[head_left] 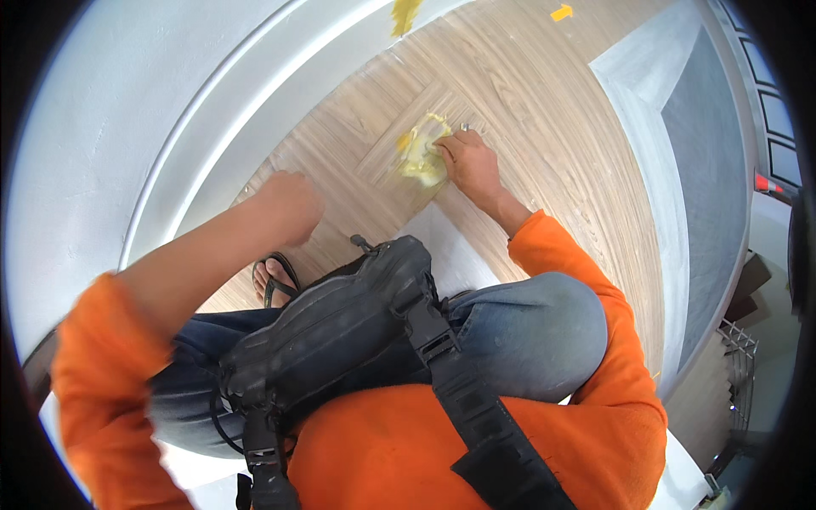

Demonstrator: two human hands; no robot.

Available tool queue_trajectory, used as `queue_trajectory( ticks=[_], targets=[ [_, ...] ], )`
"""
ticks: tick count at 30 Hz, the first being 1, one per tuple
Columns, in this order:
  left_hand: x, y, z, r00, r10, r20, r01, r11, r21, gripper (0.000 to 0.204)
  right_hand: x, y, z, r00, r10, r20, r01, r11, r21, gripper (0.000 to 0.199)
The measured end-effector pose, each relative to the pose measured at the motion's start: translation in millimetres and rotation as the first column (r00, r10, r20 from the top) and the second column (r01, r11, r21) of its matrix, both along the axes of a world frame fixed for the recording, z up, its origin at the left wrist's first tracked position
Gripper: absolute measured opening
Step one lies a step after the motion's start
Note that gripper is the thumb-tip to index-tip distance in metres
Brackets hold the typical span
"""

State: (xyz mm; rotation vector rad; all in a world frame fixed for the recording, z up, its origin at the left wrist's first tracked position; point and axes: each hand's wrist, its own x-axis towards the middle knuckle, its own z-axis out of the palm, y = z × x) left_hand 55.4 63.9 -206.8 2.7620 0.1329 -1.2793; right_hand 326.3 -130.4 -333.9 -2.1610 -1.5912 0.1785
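Note:
My right hand (473,167) is closed, its fingertips pinching the edge of a crumpled yellow-and-white thing (421,159), soft-looking like a rag or film. That thing lies against the wood-patterned floor (544,127) and is partly blurred, so its exact kind is unclear. A ring shows on one finger of this hand. Over to the left, my left hand (293,206) is curled into a fist near the pale curved wall base, slightly smeared by motion. Nothing sticks out of the fist, and its fingertips are turned out of sight.
At the top, a yellow patch (405,15) marks the wall base (246,93). A small orange arrow (562,13) lies on the floor. My sandalled foot (276,280) and black waist pouch (340,306) are close by. Grey panels (714,170) and an orange cone (767,184) appear rightward.

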Motion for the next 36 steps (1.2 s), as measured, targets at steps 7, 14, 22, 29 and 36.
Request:
queue_trajectory(
  ticks=[7,14,22,29,36],
  targets=[
    [26.1,-31.0,-122.2,0.633,0.453,0.628,-0.481,0.865,-0.14,0.039,-10.0,-20.4,-9.0,0.973,0.122,0.198,-0.134,0.99,0.048,0.02],
    [89.8,-42.7,-129.2,0.632,0.137,0.763,0.061,0.972,-0.225,0.021,-35.2,-42.8,-23.2,0.991,-0.012,0.13,-0.005,0.991,0.132,0.026],
    [235.2,-65.4,-125.9,0.798,-0.045,0.6,0.14,0.984,-0.112,0.025,-40.8,-50.8,-35.9,0.973,-0.001,0.229,-0.021,0.996,0.091,0.035],
    [250.8,-87.4,-136.0,0.822,-0.089,0.562,0.105,0.994,0.004,0.027,-44.6,-64.6,-43.8,0.985,-0.016,0.173,0.002,0.997,0.079,0.023],
    [285.9,-78.9,-144.2,0.834,0.201,0.514,-0.213,0.976,-0.036,0.031,-47.6,-53.0,-38.6,0.99,-0.017,0.136,0.013,0.999,0.03,0.025]
  ],
)
